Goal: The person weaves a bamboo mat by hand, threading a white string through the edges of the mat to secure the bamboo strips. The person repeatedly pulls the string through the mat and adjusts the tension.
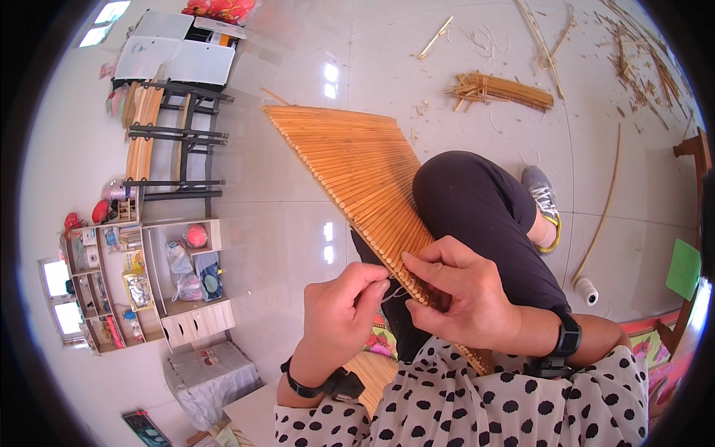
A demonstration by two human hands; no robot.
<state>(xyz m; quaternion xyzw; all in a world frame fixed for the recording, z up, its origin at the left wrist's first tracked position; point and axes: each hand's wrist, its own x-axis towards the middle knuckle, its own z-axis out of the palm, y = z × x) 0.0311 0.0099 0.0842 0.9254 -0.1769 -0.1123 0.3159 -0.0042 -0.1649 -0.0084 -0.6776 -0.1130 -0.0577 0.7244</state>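
Observation:
A mat of thin tan stalks (350, 164) lies slanted across my lap, its stalk ends forming a beaded edge toward my left. My right hand (469, 298) grips that edge near its lower end, with the thumb and fingers on the stalks. Just to the left, at the same edge, my left hand (342, 302) is closed in a pinch. A fine white thread (392, 278) shows at its fingertips, though their grip is partly hidden. The mat's lowest part passes beneath my right hand and wrist.
On the floor ahead lies a bundle of stalks (514, 91), with loose stalks and scraps (640, 67) farther right. A white spool (587, 291) and a long bent stalk (607, 201) are right of my leg. Shelves (141, 279) and folded black-legged furniture (179, 134) stand left.

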